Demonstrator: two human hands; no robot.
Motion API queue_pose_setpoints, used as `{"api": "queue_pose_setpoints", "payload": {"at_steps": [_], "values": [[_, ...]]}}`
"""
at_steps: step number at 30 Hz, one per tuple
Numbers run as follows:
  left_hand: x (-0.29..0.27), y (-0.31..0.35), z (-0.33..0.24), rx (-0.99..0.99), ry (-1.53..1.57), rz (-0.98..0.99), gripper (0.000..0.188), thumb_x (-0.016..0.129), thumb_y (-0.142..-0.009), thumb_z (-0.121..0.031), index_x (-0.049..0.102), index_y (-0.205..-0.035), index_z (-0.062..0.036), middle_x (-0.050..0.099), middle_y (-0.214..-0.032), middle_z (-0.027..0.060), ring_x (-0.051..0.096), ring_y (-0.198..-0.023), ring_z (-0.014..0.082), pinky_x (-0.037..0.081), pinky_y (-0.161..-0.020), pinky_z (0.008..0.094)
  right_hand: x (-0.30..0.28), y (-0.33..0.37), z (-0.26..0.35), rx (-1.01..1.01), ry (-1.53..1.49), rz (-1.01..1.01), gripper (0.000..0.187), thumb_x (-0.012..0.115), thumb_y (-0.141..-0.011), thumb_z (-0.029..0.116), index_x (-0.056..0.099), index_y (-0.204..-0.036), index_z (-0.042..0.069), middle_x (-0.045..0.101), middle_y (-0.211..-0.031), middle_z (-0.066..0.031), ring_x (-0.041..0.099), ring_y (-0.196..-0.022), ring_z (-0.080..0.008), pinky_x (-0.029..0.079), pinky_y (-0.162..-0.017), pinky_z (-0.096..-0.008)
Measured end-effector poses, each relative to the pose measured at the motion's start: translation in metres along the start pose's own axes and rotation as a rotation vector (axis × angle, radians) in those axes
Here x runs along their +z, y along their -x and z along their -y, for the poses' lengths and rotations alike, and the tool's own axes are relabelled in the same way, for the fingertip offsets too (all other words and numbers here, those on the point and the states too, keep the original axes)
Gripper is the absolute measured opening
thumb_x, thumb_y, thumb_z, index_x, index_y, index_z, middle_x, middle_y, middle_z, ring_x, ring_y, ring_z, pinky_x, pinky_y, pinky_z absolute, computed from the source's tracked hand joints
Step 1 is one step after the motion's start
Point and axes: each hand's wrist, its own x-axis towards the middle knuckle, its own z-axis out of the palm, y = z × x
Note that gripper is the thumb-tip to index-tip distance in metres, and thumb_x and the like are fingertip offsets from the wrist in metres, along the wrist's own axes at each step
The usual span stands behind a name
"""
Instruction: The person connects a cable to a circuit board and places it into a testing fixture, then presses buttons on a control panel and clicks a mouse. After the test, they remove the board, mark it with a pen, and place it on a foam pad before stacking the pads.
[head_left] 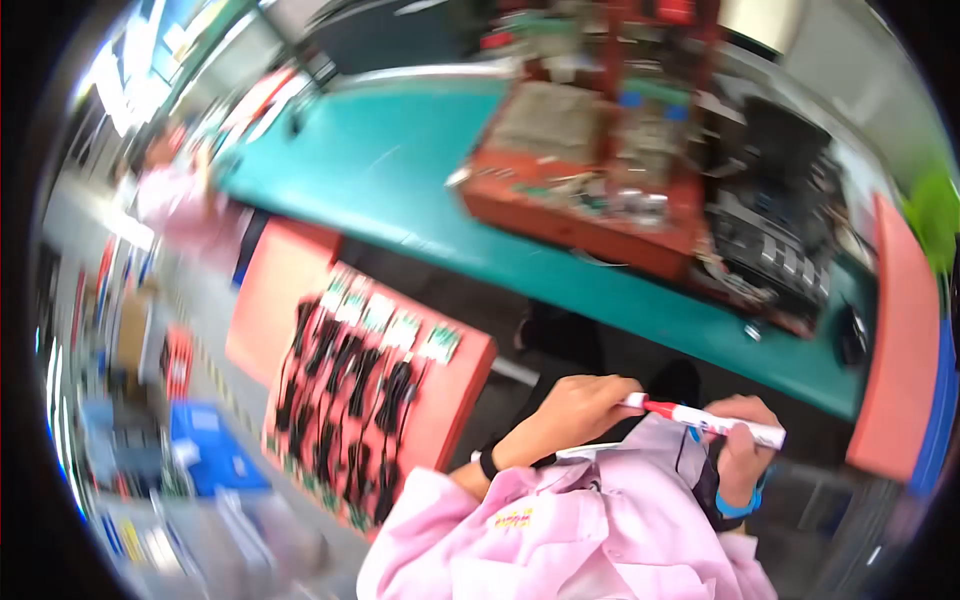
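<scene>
In front of my chest, both hands are on a white and red marker pen (690, 415). My left hand (590, 402) pinches its white left end, beside a red section. My right hand (746, 440) is wrapped round the white barrel, whose far end sticks out to the right. I cannot tell whether the cap is on or off. To my left, a pink board (455, 385) bears several small green circuit boards (440, 343) with bundled black cables (393, 395).
A green-topped workbench (400, 130) runs across in front of me. On it stand a red fixture (575, 220), a black tray-like unit (775, 240) and a black mouse (852, 335). Another pink panel (890, 370) stands at the right. At far left, a person in pink (180, 205) appears blurred.
</scene>
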Motion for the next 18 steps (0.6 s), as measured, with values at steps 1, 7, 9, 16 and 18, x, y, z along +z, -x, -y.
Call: {"api": "queue_pose_setpoints", "payload": {"at_steps": [1, 7, 9, 16, 18], "values": [[-0.007, 0.009, -0.004, -0.051, -0.037, -0.067, 0.020, 0.066, -0.068, -0.010, 0.058, -0.087, -0.0062, 0.058, -0.069, 0.0074, 0.058, -0.062, 0.0261, 0.045, -0.053, 0.0341, 0.005, 0.000, 0.001, 0.005, -0.032, 0.087, 0.026, 0.049, -0.077, 0.020, 0.057, -0.075, -0.005, 0.055, -0.062, -0.0107, 0.049, -0.048, -0.0124, 0.038, -0.044, -0.0236], [0.000, 0.004, -0.011, -0.077, -0.122, -0.031, 0.021, 0.067, -0.069, -0.012, 0.057, -0.086, -0.0068, 0.056, -0.067, 0.0073, 0.057, -0.058, 0.0255, 0.044, -0.049, 0.0345, 0.001, 0.001, 0.003, 0.030, 0.049, 0.080, 0.026, 0.052, -0.078, 0.022, 0.059, -0.077, -0.003, 0.057, -0.065, -0.0101, 0.052, -0.051, -0.0128, 0.041, -0.046, -0.0232], [0.004, 0.004, -0.011, -0.209, -0.238, 0.044, 0.022, 0.068, -0.069, -0.010, 0.058, -0.087, -0.0061, 0.060, -0.074, 0.0100, 0.059, -0.062, 0.0257, 0.046, -0.054, 0.0330, -0.005, -0.013, 0.009, 0.015, 0.158, 0.185, 0.019, 0.056, -0.074, 0.016, 0.062, -0.079, -0.001, 0.061, -0.069, -0.0094, 0.056, -0.055, -0.0142, 0.042, -0.047, -0.0244], [0.018, 0.005, -0.014, -0.125, -0.144, -0.033, 0.019, 0.057, -0.080, -0.017, 0.055, -0.087, 0.0006, 0.057, -0.068, 0.0151, 0.057, -0.059, 0.0310, 0.044, -0.053, 0.0340, -0.006, -0.002, 0.005, -0.110, 0.026, 0.107, 0.013, 0.055, -0.078, 0.015, 0.055, -0.073, 0.003, 0.058, -0.063, -0.0063, 0.055, -0.052, -0.0196, 0.040, -0.046, -0.0282], [0.026, 0.002, -0.010, -0.044, -0.087, -0.002, 0.022, 0.054, -0.082, -0.020, 0.055, -0.086, 0.0014, 0.055, -0.066, 0.0144, 0.055, -0.058, 0.0306, 0.043, -0.052, 0.0340, -0.012, -0.002, 0.004, -0.108, 0.020, 0.050, 0.016, 0.055, -0.079, 0.016, 0.054, -0.070, 0.003, 0.057, -0.060, -0.0057, 0.055, -0.051, -0.0186, 0.041, -0.047, -0.0281]]}}
